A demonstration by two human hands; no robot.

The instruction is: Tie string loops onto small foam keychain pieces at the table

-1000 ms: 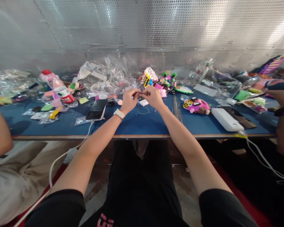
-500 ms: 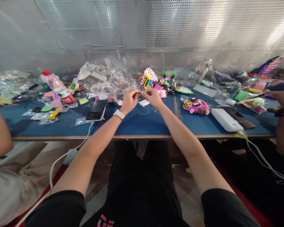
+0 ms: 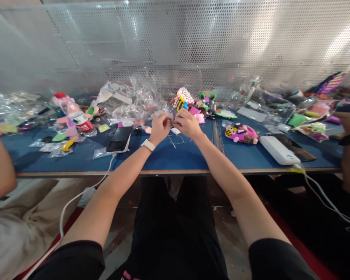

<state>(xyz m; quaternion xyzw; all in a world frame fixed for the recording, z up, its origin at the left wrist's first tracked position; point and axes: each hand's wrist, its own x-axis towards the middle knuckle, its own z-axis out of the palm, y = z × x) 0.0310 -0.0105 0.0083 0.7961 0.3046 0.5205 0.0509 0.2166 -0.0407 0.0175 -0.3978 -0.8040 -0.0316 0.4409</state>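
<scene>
- Far left of the phone: bare forearm [image 3: 0, 155] of another person.
- Left of the phone: tilted plastic bottle [image 3: 83, 123] with red cap and label, among coloured scraps; small yellow piece [image 3: 69, 144] in front, by clear wrapping.
- On the blue tabletop [image 3: 160, 160]: phone [image 3: 118, 139], landmark for all places here, dark face up, white cable [image 3: 114, 154] plugged into the near end.
- Just behind the phone and to the right: heap of crumpled clear bags [image 3: 140, 102].
- Right of the phone, slightly farther back: left hand [image 3: 161, 127], thumb and fingers narrowed to a pinch, apparently on the thread; contact point too small to make out for certain.
- Farther right of the phone, below the fingertips: thread [image 3: 172, 143], thin, pale, loosely curved. By judgement almost weightless, flexible with a little spring, perhaps slippery, easy to kink or lose; best held near the end between thumb and forefinger pads.
- Next rightward from the phone: right hand [image 3: 188, 123], likewise in a narrow pinch, seemingly on the same thread, fingertips close to the left ones.
- Well right of the phone: green toy [image 3: 207, 102] at the back, bundle of fine strands [image 3: 217, 138], pink toy [image 3: 242, 133], white power bank [image 3: 280, 151].
- Farthest right of the phone: another person's hand [image 3: 347, 121], dark band at the wrist.
</scene>
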